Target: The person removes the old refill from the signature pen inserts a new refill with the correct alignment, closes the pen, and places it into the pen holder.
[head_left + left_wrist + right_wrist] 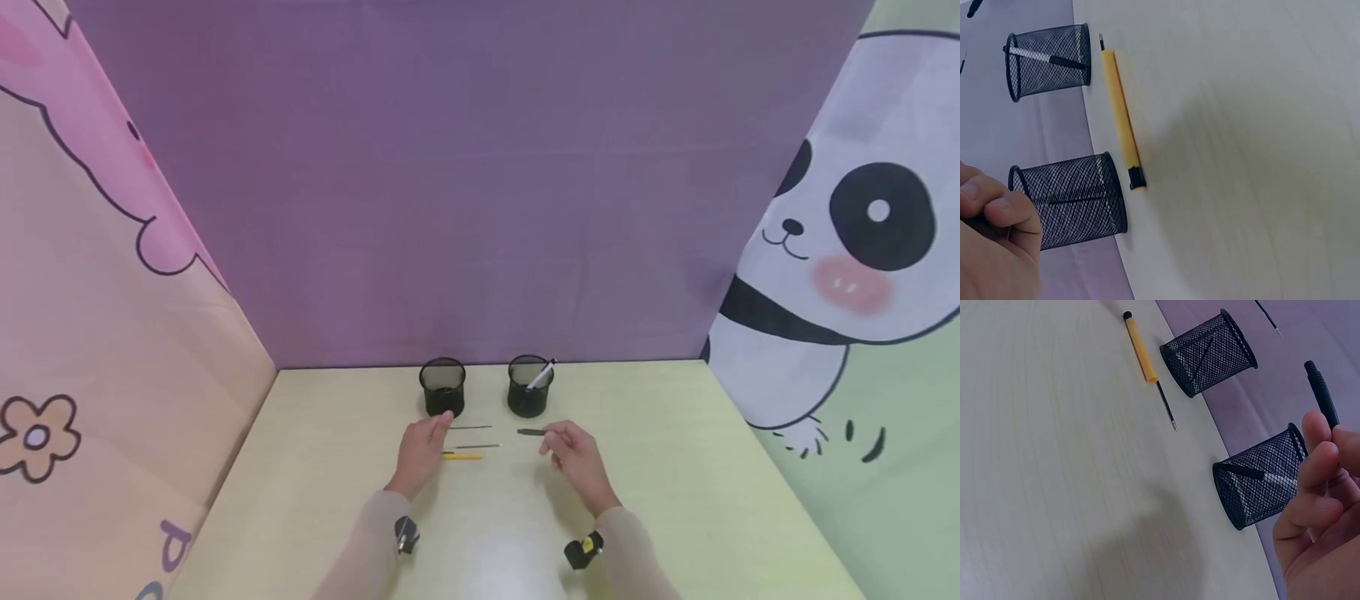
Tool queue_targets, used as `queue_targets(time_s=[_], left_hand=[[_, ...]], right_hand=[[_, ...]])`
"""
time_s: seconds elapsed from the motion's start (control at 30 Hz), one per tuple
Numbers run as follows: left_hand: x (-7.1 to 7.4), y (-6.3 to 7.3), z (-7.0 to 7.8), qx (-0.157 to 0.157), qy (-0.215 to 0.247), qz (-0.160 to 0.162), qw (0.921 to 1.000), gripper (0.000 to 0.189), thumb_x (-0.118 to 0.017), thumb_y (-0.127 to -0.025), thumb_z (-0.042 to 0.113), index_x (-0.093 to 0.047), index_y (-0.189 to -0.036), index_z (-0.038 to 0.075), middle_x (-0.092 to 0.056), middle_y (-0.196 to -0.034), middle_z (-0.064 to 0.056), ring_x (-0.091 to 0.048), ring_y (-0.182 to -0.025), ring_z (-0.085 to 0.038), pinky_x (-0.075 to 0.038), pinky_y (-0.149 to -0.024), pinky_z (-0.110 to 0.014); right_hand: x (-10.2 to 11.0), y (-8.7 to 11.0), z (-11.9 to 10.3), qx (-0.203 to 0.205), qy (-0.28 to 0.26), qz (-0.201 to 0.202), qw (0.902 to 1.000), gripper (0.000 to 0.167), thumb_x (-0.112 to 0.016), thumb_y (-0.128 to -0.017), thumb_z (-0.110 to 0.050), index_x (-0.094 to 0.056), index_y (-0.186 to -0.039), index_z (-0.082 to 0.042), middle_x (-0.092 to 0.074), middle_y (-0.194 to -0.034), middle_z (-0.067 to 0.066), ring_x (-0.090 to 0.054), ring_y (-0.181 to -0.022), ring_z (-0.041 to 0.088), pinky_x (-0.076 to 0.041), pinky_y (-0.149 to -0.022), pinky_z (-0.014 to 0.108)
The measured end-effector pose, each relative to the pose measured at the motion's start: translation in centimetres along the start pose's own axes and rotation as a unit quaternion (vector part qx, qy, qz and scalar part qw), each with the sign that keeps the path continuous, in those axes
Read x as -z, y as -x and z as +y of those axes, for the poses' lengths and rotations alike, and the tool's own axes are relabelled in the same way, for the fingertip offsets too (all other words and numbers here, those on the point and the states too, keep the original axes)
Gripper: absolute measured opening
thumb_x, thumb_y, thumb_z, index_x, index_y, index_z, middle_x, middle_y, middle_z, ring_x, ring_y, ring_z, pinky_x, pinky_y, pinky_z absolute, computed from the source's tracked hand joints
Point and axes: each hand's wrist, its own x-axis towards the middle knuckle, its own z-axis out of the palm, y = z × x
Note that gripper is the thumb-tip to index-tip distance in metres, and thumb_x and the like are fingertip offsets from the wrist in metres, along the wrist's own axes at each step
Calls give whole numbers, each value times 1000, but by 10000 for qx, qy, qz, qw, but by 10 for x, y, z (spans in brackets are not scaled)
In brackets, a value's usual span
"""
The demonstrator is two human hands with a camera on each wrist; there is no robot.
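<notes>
My left hand [423, 454] is in front of the left mesh cup, its fingers curled round a dark piece, mostly hidden, seen between them in the left wrist view. A thin pen refill [472, 427] points rightward from these fingertips; its tip end [1268, 317] shows in the right wrist view. My right hand [577, 458] pinches a black pen barrel [1321, 394] between thumb and fingers, its ribbed end pointing left in the head view. A yellow pen barrel [1122, 115] lies on the table, with another refill [1165, 405] alongside it, reaching past one end.
Two black mesh cups stand at the table's back edge. A white and black pen [542, 375] leans in the right cup [528, 403]; the left cup [444, 402] is just beyond my left hand. Behind the table [337, 450] rises a purple backdrop [480, 183], with printed side panels.
</notes>
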Motion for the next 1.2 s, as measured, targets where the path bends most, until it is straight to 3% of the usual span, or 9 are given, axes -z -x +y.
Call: queue_targets(time_s=[0.3,0.47,0.63,0.8,0.93,1.0,1.07,1.13,1.2], left_hand=[[-9,5,3,98,146,-102,9998,51,-44,-109,44,-42,-67,15,-38,-65,3,-41,-66,-16,-39,-76,-35],[-12,8,3,171,302,-129,9993,53,-43,-108,48,-40,-66,16,-36,-64,4,-37,-63,-15,-37,-67,-32],[-16,9,4,49,314,-98,9994,52,-44,-109,44,-39,-64,16,-34,-62,4,-39,-64,-13,-43,-72,-33],[-17,10,7,37,349,-129,9993,50,-47,-109,36,-38,-64,16,-31,-61,5,-35,-60,-13,-39,-67,-31],[-18,10,9,67,347,-150,9993,50,-47,-109,35,-40,-64,14,-36,-61,-2,-40,-62,-18,-41,-67,-32],[-20,11,9,51,299,-139,9994,51,-47,-109,35,-43,-65,11,-57,-69,-9,-58,-71,-23,-50,-76,-37],[-21,11,9,4,287,-153,9995,51,-47,-109,36,-52,-68,6,-74,-92,-16,-71,-95,-30,-54,-91,-46],[-22,12,9,-10,277,-205,9994,53,-46,-109,38,-57,-72,1,-74,-105,-22,-68,-118,-35,-50,-104,-51],[-23,12,9,-34,263,-241,9994,54,-45,-109,40,-61,-76,0,-74,-105,-23,-67,-119,-37,-49,-106,-53]], right_hand=[[-5,1,-3,35,-5,-63,10000,21,-59,-102,-9,-62,-119,4,-70,-82,4,-53,-63,14,-44,-58,24],[-9,1,-5,79,35,-75,9999,20,-58,-102,-8,-62,-117,5,-70,-81,4,-53,-63,15,-45,-59,24],[-12,2,-5,86,54,-71,9999,17,-59,-102,-8,-64,-114,2,-70,-80,2,-53,-63,14,-44,-58,24],[-14,3,-4,121,78,-32,9999,14,-59,-101,-7,-66,-111,-1,-70,-79,2,-52,-62,14,-44,-58,24],[-16,4,-5,141,85,-79,9998,14,-60,-101,-8,-66,-112,-1,-70,-80,2,-53,-63,14,-45,-59,25],[-17,5,-6,125,105,-126,9998,14,-60,-101,-9,-66,-112,-1,-70,-81,2,-53,-64,15,-46,-60,25],[-19,6,-6,124,113,-162,9997,14,-60,-101,-9,-66,-111,-1,-70,-82,4,-54,-64,16,-46,-60,26],[-20,7,-6,123,115,-185,9997,13,-61,-101,-9,-66,-110,-2,-70,-82,5,-54,-65,16,-46,-60,26],[-21,7,-6,126,96,-184,9997,12,-61,-101,-9,-66,-109,-3,-70,-82,6,-54,-64,17,-46,-60,26]])
